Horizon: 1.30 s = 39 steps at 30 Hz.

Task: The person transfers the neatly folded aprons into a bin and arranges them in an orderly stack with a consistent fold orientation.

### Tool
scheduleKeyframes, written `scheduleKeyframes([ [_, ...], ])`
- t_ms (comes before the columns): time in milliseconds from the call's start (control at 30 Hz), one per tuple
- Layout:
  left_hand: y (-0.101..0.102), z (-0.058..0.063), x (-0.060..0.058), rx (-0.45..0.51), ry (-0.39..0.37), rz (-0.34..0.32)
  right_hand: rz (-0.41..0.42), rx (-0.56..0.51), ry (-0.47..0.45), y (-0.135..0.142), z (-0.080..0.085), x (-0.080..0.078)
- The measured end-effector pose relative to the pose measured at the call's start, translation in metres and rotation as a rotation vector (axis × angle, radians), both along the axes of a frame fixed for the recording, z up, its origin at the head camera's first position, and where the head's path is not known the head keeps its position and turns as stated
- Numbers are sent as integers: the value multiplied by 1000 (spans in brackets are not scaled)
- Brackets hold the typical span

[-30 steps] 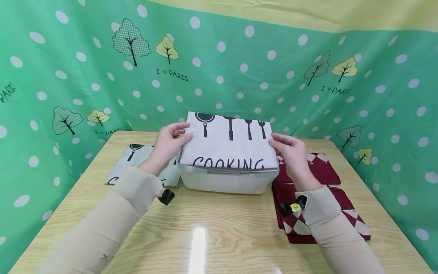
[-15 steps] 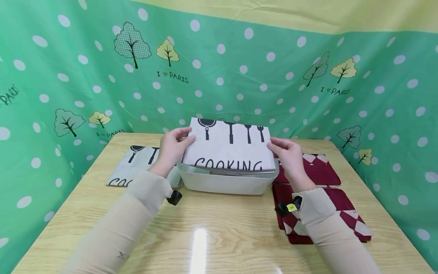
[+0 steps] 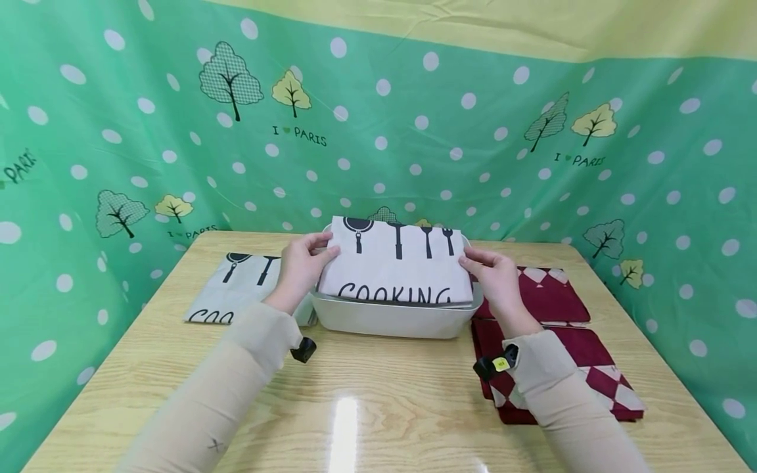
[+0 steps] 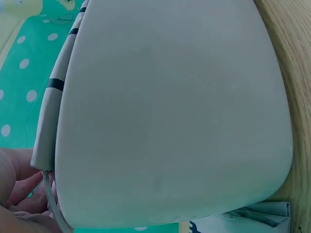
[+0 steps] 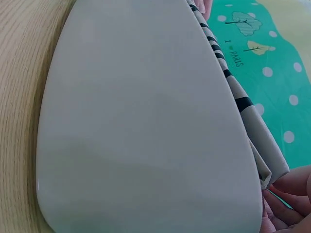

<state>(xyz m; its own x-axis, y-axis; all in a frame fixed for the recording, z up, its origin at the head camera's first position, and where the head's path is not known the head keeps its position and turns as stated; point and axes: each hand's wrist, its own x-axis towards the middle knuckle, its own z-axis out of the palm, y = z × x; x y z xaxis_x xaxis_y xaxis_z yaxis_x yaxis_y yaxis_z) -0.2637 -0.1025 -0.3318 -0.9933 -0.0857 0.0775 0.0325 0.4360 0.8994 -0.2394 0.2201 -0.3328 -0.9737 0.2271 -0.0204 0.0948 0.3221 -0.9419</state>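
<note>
A folded white cloth (image 3: 393, 266), printed with black utensils and the word COOKING, lies at a tilt over the mouth of a white plastic bin (image 3: 390, 322). Its left edge is pinched by my left hand (image 3: 300, 270), thumb on top. My right hand (image 3: 497, 281) pinches the right edge the same way. Both wrist views are mostly filled by the bin's smooth front wall (image 4: 170, 111), with the folded layers of the cloth (image 5: 262, 138) showing along the rim. Whatever lies inside the bin is covered by the cloth.
Left of the bin, partly behind my left arm, lies another folded white cloth (image 3: 233, 289) with the same print. On the right are folded dark red cloths with white diamonds, one farther back (image 3: 558, 295) and one nearer (image 3: 585, 348). A green dotted curtain (image 3: 414, 144) hangs behind the table.
Both hands have lowered the white cloth toward the bin and drawn slightly closer together. More of the second white cloth on the left now shows. The bin has stayed in place.
</note>
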Motion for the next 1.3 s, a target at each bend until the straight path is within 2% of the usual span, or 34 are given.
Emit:
scheduleKeyframes([
  [467,3,-4,2,-51,-20,-1,-9,24,-25,-1,-6,1],
  [667,4,-2,6,-149,-26,-48,-24,108,-13,-2,-5,4],
  [800,4,-1,8,-170,-7,-79,-17,141,-7,-1,-5,5],
  [1100,4,1,9,-128,-8,-70,-10,113,-6,1,-5,5],
  [1300,5,3,12,-74,8,-70,25,90,12,1,-3,9],
])
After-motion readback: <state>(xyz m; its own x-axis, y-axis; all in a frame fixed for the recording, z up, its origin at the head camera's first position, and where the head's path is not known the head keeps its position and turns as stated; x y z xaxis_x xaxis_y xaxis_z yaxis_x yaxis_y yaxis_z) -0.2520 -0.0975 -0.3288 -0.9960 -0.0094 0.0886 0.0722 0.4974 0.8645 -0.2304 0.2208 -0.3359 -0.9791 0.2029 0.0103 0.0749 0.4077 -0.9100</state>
